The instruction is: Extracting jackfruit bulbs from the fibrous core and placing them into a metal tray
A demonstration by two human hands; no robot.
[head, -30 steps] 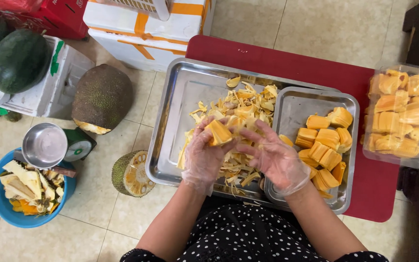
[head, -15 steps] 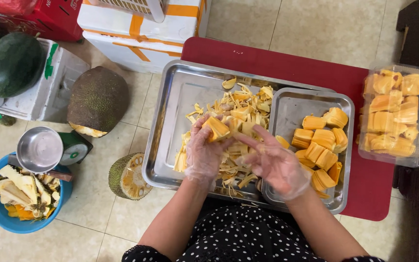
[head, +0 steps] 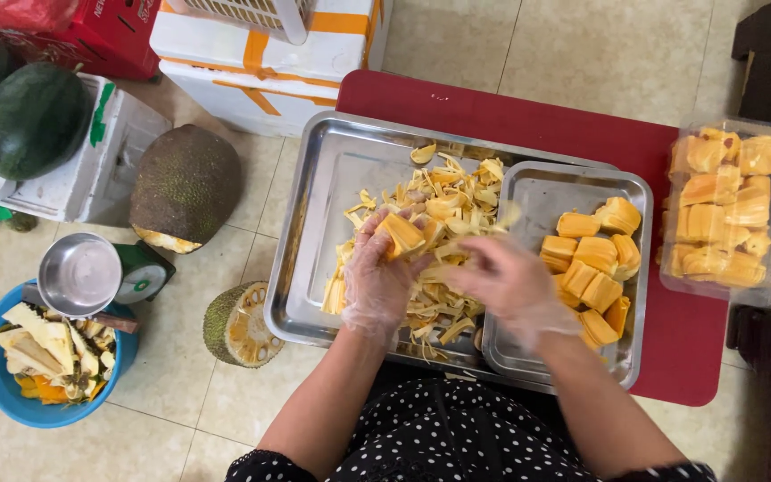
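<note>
My left hand point(head: 378, 277), in a thin clear glove, grips an orange jackfruit pod point(head: 401, 234) over a large steel tray point(head: 327, 192). My gloved right hand point(head: 503, 284) is blurred beside it, fingers at the pod's stringy fibres. A heap of pale yellow fibre scraps point(head: 439, 210) fills the tray's middle. A smaller steel tray point(head: 537, 192) to the right holds cleaned orange pods point(head: 592, 263).
A clear plastic box of pods point(head: 725, 207) sits on the red table point(head: 528, 116) at right. On the tiled floor at left are a jackfruit half point(head: 185, 186), a cut piece point(head: 236, 323), a scale with a steel bowl point(head: 80, 272), a blue basin of rinds point(head: 42, 361), watermelons point(head: 29, 120) and foam boxes point(head: 252, 67).
Both hands have shifted slightly toward me over the tray. The right hand has pulled away from the pod to the right and now blurs with motion.
</note>
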